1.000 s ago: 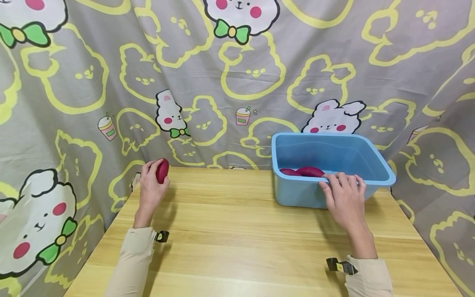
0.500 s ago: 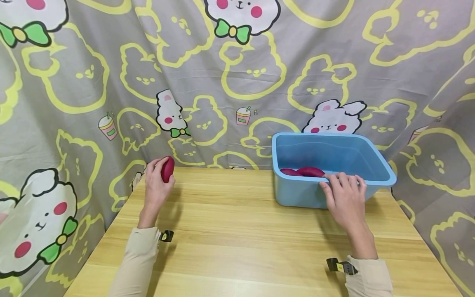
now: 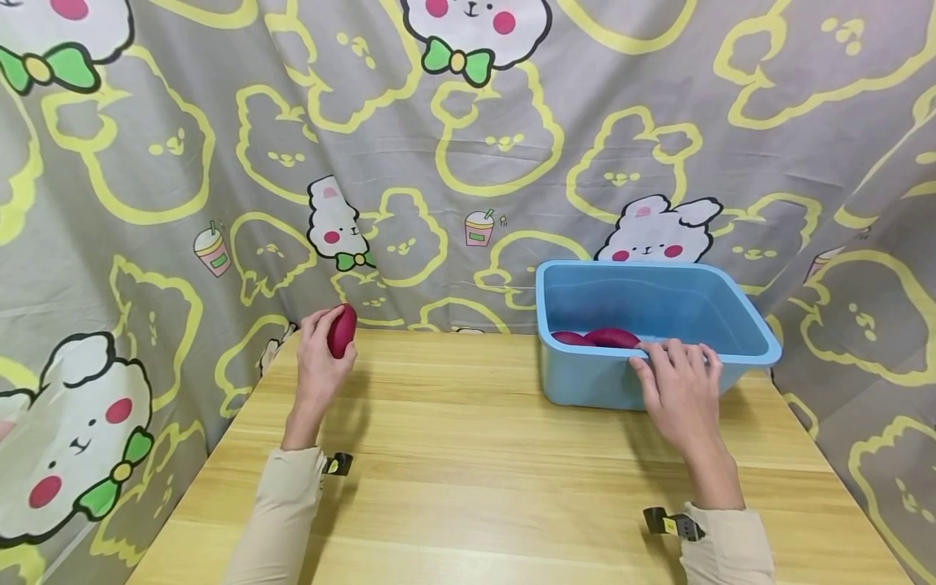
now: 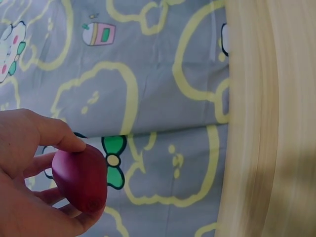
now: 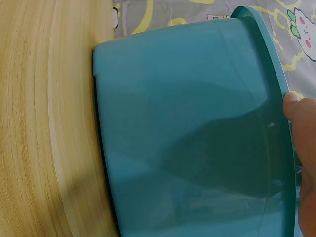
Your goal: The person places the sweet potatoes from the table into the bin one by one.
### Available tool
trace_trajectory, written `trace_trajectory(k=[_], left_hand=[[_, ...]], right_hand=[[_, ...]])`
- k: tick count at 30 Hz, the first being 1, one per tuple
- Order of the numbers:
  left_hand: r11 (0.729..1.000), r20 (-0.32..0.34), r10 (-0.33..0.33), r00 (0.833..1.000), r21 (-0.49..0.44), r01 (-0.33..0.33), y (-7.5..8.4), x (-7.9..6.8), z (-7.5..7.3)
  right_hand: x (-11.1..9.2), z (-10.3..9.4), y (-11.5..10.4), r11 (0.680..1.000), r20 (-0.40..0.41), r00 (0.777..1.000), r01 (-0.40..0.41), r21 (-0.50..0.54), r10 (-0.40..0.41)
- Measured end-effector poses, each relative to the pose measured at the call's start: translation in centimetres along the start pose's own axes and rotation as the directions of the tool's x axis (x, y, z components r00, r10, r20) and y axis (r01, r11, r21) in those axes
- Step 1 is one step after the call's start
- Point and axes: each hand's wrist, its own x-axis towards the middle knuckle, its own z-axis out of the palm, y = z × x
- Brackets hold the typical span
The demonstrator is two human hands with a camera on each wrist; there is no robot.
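My left hand (image 3: 322, 362) holds a smooth dark-red oval object (image 3: 341, 331), raised over the back left of the table. In the left wrist view, thumb and fingers wrap this oval object (image 4: 81, 177), and its tapered end points down with a small dark spot. A blue plastic bin (image 3: 600, 382) stands at the back right. My right hand (image 3: 680, 398) grips its front rim, fingers curled over the edge and thumb outside. Inside lie dark-red rounded objects (image 3: 611, 338), partly hidden by the front wall. The right wrist view shows the bin's side (image 5: 187, 123) with my thumb (image 5: 292, 104) at the rim.
The wooden table (image 3: 453, 471) spans between the two arms. A grey curtain (image 3: 409, 154) printed with yellow outlines and white rabbits hangs right behind its back edge and along both sides. Each wrist carries a small black camera strap (image 3: 676, 525).
My left hand has moved steadily to the right and slightly up, carrying the dark-red oval object. The right hand and the bin have stayed in place.
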Motion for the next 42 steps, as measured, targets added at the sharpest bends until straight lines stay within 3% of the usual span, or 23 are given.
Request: trace_trajectory(k=[19, 42], left_hand=[[0.999, 0.029, -0.016, 0.999, -0.037, 0.017, 2.2, 0.1, 1.2], [0.993, 0.02, 0.061, 0.998, -0.098, -0.059, 5.3, 0.7, 3.0]], right_hand=[[0.0, 0.0, 0.1, 1.0, 0.0, 1.0, 0.004, 0.002, -0.004], [0.2, 0.0, 0.2, 1.0, 0.0, 1.0, 0.002, 0.003, -0.002]])
